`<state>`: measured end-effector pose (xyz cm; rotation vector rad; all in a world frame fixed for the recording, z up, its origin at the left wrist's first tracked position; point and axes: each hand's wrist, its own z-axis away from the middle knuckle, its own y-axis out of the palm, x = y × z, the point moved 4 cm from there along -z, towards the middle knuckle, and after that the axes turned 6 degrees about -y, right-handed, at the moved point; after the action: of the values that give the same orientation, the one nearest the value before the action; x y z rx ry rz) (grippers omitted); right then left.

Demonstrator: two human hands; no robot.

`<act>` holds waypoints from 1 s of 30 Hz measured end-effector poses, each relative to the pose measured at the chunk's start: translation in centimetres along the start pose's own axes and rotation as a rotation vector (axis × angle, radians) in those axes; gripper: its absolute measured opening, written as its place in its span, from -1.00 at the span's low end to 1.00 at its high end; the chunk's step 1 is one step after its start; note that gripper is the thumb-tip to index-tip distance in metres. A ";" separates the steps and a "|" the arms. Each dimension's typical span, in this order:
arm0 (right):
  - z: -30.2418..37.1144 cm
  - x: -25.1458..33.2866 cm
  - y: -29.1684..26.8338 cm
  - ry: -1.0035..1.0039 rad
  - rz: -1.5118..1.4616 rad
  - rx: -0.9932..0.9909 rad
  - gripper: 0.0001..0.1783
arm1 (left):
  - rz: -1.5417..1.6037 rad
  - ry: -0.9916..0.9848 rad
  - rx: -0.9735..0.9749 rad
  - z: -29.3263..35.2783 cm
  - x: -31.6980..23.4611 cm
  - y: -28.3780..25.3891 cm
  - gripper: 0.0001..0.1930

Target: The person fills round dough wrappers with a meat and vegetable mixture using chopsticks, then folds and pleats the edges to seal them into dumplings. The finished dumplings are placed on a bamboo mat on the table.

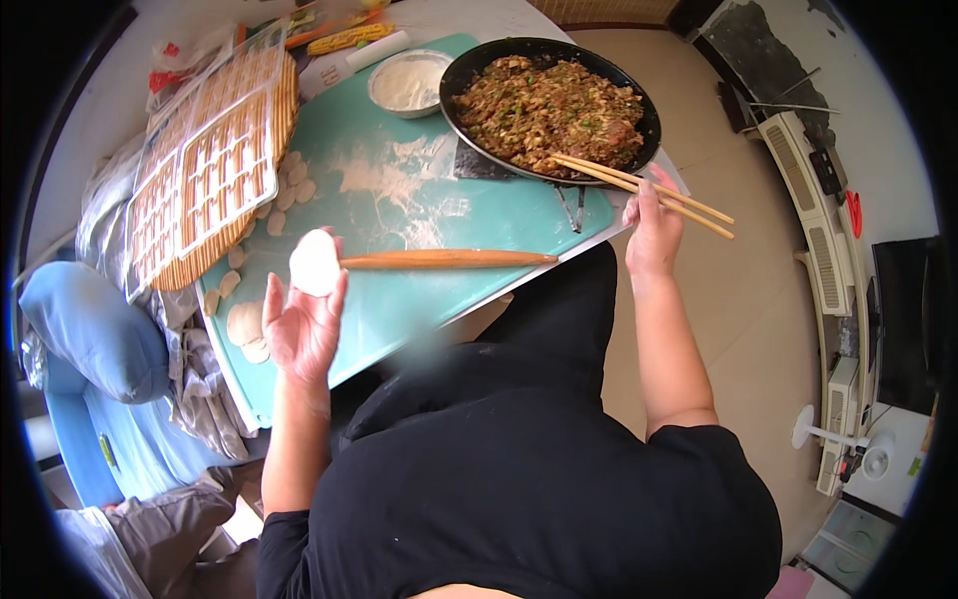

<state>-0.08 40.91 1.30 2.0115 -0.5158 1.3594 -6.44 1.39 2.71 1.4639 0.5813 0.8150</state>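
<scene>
A round white dumpling wrapper (315, 263) rests on the raised fingers of my left hand (303, 331), over the left part of the green mat (344, 334). My right hand (654, 235) grips a pair of wooden chopsticks (689, 206) at the mat's right edge. Their tips touch the brown, green-flecked minced filling (544, 105) in a black round pan (651, 140). Between my hands lies a wooden rolling pin (454, 260), its left end close behind the wrapper. More wrappers (246, 327) are piled and scattered along the mat's left side.
A bowl (377, 98) of flour stands left of the pan, with loose flour (399, 190) spread on the mat. Clear compartmented trays (232, 165) lie on a round woven mat (178, 278) at the left. Corn (347, 40) sits at the back, and a blue chair (95, 329) stands far left.
</scene>
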 end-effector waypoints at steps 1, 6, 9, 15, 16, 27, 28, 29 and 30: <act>-0.9 0.6 0.6 -0.009 0.021 0.073 -0.69 | -0.001 -0.039 -0.014 -0.6 1.4 0.4 -0.36; -4.3 3.1 4.9 -0.025 0.238 0.535 -0.77 | -0.182 -0.109 -0.090 -2.4 5.4 0.4 -0.39; -6.1 5.9 4.5 0.009 0.246 0.538 -0.74 | -0.279 -0.006 -0.325 -2.5 5.5 -1.6 -0.54; -8.8 7.2 4.9 -0.056 0.139 0.406 -0.69 | -0.527 -0.011 -0.294 -3.7 7.3 -1.7 -0.43; -8.9 6.4 5.5 -0.047 0.137 0.391 -0.68 | -0.499 -0.072 -0.254 -4.0 8.0 -1.0 -0.43; -12.0 1.4 11.6 0.008 0.315 0.376 -0.68 | -0.216 -0.325 -0.040 -4.6 9.4 1.0 -0.28; -12.0 1.2 12.0 0.014 0.320 0.377 -0.68 | -0.236 -0.332 -0.036 -4.6 9.3 1.0 -0.28; -12.0 0.9 12.3 0.022 0.327 0.375 -0.68 | -0.253 -0.322 -0.046 -4.5 9.3 0.8 -0.29; -12.0 0.7 12.5 0.030 0.333 0.373 -0.67 | -0.269 -0.313 -0.056 -4.5 9.4 0.8 -0.30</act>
<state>-15.75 40.42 8.60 2.2680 -0.6432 1.7935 -4.27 11.45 4.49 1.3903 0.4994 0.3790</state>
